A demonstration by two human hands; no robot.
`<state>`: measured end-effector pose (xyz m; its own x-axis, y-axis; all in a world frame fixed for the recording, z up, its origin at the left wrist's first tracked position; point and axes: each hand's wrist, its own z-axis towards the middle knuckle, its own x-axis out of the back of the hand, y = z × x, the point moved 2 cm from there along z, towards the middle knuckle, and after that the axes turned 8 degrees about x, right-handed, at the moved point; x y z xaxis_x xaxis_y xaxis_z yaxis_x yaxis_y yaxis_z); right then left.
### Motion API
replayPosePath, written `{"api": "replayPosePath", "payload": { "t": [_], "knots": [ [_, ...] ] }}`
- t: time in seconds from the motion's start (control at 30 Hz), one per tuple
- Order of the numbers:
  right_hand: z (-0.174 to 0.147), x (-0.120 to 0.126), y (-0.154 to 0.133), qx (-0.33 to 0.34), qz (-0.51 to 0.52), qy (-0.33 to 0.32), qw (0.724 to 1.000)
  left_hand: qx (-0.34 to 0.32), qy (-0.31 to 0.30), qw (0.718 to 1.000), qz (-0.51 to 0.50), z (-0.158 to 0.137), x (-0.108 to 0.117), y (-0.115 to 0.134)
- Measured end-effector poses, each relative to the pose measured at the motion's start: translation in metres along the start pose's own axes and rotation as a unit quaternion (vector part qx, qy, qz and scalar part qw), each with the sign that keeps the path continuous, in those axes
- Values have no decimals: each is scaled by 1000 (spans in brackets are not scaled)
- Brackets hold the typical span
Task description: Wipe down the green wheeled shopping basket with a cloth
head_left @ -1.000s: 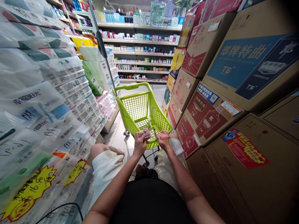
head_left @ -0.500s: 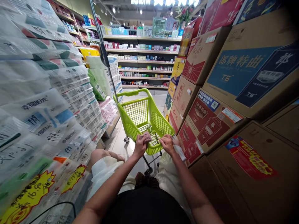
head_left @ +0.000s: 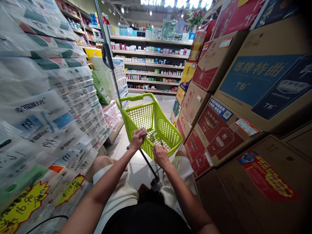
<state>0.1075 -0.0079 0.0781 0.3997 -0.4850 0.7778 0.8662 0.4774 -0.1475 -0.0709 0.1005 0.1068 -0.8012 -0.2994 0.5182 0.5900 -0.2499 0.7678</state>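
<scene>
Between my knees stands a lime-green plastic shopping cart (head_left: 168, 130) with lattice sides and a grey metal pole (head_left: 114, 79) rising at its left. My left hand (head_left: 137, 140) is closed around a bunched pinkish cloth (head_left: 143, 132), pressed to the basket's left rim. On the near rim rests my right hand (head_left: 161, 155), its fingers curled over the edge and gripping it. The cart's basket shows its grid floor. Part of the cloth is hidden inside my left fingers.
Wrapped tissue packs (head_left: 80, 97) with price signs are stacked close on the left. Cardboard cartons (head_left: 263, 78) rise in a tall stack on the right. Shelves of small goods (head_left: 151, 65) stand ahead across the tiled floor (head_left: 161, 100). A caster wheel (head_left: 155, 180) sits below the basket.
My left hand has moved left and up along the rim with the cloth. My right hand has shifted left along the near rim. The cart has turned slightly.
</scene>
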Motion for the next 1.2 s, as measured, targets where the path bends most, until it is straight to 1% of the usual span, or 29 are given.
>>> {"api": "replayPosePath", "payload": {
  "t": [0.07, 0.1, 0.13, 0.17, 0.27, 0.3, 0.33, 0.37, 0.47, 0.5, 0.53, 0.57, 0.67, 0.7, 0.73, 0.77, 0.83, 0.9, 0.93, 0.97, 1.0, 1.07, 1.1, 1.13, 1.17, 1.2],
  "knots": [
    [-3, -4, 4, 7, -8, -6, 1000, 46, 45, 998, 3, 17, 8, -4],
    [-4, -4, 7, 12, -10, -4, 1000, 52, 53, 997, 2, 21, 10, -5],
    [-5, -3, 9, 16, -10, 2, 1000, 42, 47, 998, -1, 22, 9, -6],
    [-6, -2, 12, 19, -9, 11, 1000, 18, 29, 999, -4, 21, 7, -7],
    [-8, 0, 17, 29, -1, 29, 999, -73, -40, 997, 0, 19, 1, -11],
    [-8, 0, 19, 32, 2, 31, 999, -84, -44, 995, 8, 24, 3, -13],
    [-8, 0, 21, 32, 6, 33, 999, -77, -34, 996, 18, 33, 7, -15],
    [-8, 0, 22, 32, 8, 35, 999, -58, -10, 998, 27, 45, 13, -18],
    [-6, 0, 25, 33, 12, 36, 999, 10, 94, 995, 36, 77, 30, -28],
    [-5, -1, 26, 35, 12, 37, 999, 17, 113, 993, 32, 82, 32, -31],
    [-5, -1, 27, 37, 13, 40, 998, 10, 113, 993, 29, 82, 31, -34],
    [-4, -2, 28, 37, 14, 45, 998, -9, 98, 995, 27, 79, 28, -36],
    [-4, -5, 33, 38, 21, 60, 997, -81, 23, 996, 40, 72, 21, -42],
    [-4, -5, 34, 39, 24, 62, 997, -85, 18, 995, 49, 77, 24, -44],
    [-4, -6, 36, 40, 27, 62, 997, -74, 29, 995, 57, 87, 31, -45],
    [-3, -6, 37, 42, 30, 61, 997, -50, 55, 995, 63, 101, 40, -46],
    [-2, -6, 39, 45, 37, 57, 997, 13, 134, 989, 69, 131, 61, -49],
    [0, -6, 40, 45, 41, 50, 997, 51, 198, 977, 61, 148, 71, -52],
    [1, -7, 40, 44, 42, 46, 997, 57, 210, 974, 56, 148, 71, -54],
    [1, -7, 41, 43, 43, 44, 997, 51, 204, 976, 52, 142, 66, -55],
    [2, -7, 42, 40, 43, 42, 997, 34, 182, 982, 49, 132, 59, -56],
    [2, -8, 44, 37, 46, 39, 997, -18, 111, 993, 46, 110, 44, -57],
    [2, -8, 45, 37, 49, 40, 997, -39, 80, 995, 47, 102, 39, -58],
    [3, -8, 46, 38, 51, 40, 997, -47, 68, 995, 50, 100, 39, -59],
    [3, -8, 47, 42, 54, 41, 997, -38, 80, 995, 52, 103, 43, -61],
    [3, -9, 47, 47, 57, 43, 996, -15, 113, 992, 53, 111, 50, -63]
  ]
}}
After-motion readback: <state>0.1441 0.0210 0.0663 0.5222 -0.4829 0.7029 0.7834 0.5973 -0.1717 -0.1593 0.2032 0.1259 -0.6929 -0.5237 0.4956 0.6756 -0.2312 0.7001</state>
